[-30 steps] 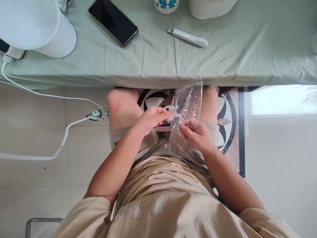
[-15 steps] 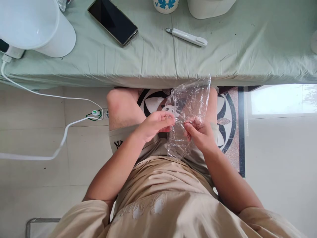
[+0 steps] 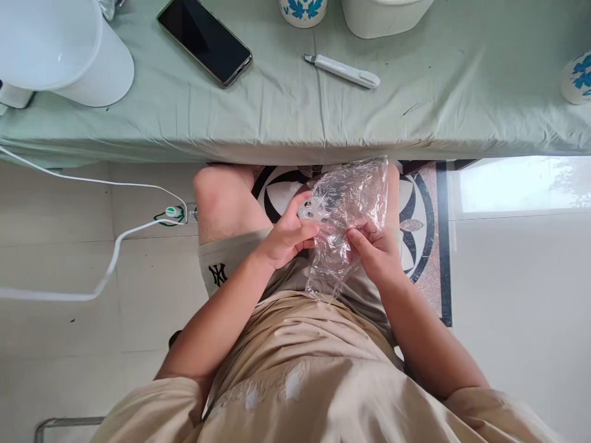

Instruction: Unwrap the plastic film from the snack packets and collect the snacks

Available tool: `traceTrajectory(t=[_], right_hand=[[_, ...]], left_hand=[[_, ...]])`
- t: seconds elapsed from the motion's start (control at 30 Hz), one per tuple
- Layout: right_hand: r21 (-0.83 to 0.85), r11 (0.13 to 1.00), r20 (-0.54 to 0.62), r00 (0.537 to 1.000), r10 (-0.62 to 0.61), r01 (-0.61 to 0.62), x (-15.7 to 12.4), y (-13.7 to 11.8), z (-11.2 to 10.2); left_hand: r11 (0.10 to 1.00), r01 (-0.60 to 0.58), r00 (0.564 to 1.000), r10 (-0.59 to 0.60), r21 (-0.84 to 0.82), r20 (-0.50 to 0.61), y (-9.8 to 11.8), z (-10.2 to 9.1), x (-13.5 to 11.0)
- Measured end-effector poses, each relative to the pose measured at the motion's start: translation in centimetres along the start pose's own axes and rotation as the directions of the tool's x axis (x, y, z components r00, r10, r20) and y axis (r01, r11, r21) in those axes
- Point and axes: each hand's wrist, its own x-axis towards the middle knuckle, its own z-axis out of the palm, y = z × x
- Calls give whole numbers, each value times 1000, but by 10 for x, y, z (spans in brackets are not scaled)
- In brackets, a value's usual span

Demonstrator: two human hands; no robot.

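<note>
- Clear plastic bag (image 3: 356,192) is up in front of me, over my lap, just short of the green tablecloth (image 3: 462,117)'s edge.
- Right hand (image 3: 375,247): closed in a pinch, thumb against fingers, bag film caught between.
- Left hand (image 3: 290,237): half open, index parted from thumb, fingertips at the bag's left side; can't tell if they grip the film.
- Done, as far as shows: bag is in hand, partly spread.
- Left, my judgement: film is wrinkled and slack, so handling looks unfinished. Can't make out the mouth, or whether anything is inside.
- White cutter-like tool (image 3: 342,71) and phone (image 3: 204,40) lie on the cloth, out of my hands; can't tell if either matters here.
</note>
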Motion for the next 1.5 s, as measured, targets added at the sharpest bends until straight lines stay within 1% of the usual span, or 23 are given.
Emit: traceTrajectory(t=[0.1,0.2,0.27,0.37,0.43,0.5,0.6,0.67,0.73,0.83,0.9,0.93,0.97,1.0,1.03,1.1,1.13,1.17,1.2,1.27,1.33,1.43,1.5], right_hand=[[-11,1000,-50,999,-20,19,-1,-1,-3],[-25,999,-111,993,-45,43,-2,-3,-6],[-57,995,-122,989,-86,80,-2,-4,-5],[-90,983,-113,979,-167,157,-3,-6,-4],[-82,973,-136,964,-227,218,-4,-7,-4],[-103,957,-159,946,-284,270,-6,-9,-5],[-218,913,-91,924,-372,346,-8,-13,-11],[-349,844,-4,900,-435,407,-8,-16,-14],[-540,706,65,858,-509,459,-7,-20,-17],[-748,456,89,755,-650,481,-4,-25,-18],[-770,392,97,700,-708,503,-3,-28,-16],[-746,401,115,696,-708,531,-3,-29,-14],[-700,442,134,710,-691,562,-4,-30,-12],[-637,510,146,740,-657,578,-4,-32,-10],[-566,594,141,777,-613,572,-5,-32,-8],[-422,760,66,853,-518,495,-5,-33,-3],[-354,824,4,882,-471,441,-4,-33,-1],[-287,872,-60,901,-429,396,-2,-32,1],[-214,906,-116,912,-394,364,0,-32,2],[-69,948,-162,934,-319,312,4,-29,4],[24,973,-95,970,-226,229,6,-25,4],[14,998,47,997,-54,53,4,-18,5],[-5,1000,35,999,-19,19,2,-12,6]], left_hand=[[979,-151,984,163,137,-77,5,2,-4],[929,-290,942,320,228,-104,12,0,-8],[896,-354,920,385,266,-70,14,-2,-12],[844,-356,926,376,402,30,16,-4,-17],[764,-368,914,401,530,57,18,-4,-19],[661,-401,878,475,634,60,20,-4,-22],[512,-423,821,565,747,77,25,-2,-28],[401,-414,786,610,817,100,29,-1,-32],[273,-417,737,660,867,147,32,0,-35],[122,-440,648,729,890,220,35,-1,-35],[86,-445,609,758,891,231,36,-2,-34],[96,-451,605,764,887,225,37,-3,-34],[127,-469,614,758,874,219,38,-3,-35],[189,-500,636,743,845,210,39,-3,-35],[286,-533,679,707,796,200,39,-3,-36],[548,-522,811,556,654,181,39,-1,-35],[675,-457,877,449,580,169,38,0,-34],[773,-369,927,347,515,143,36,2,-33],[841,-286,957,270,458,103,34,3,-31],[913,-202,977,214,356,4,30,6,-27],[942,-200,973,224,271,-61,28,7,-24],[960,-189,977,206,207,-62,29,6,-22],[968,-125,990,135,217,-32,30,4,-22]])
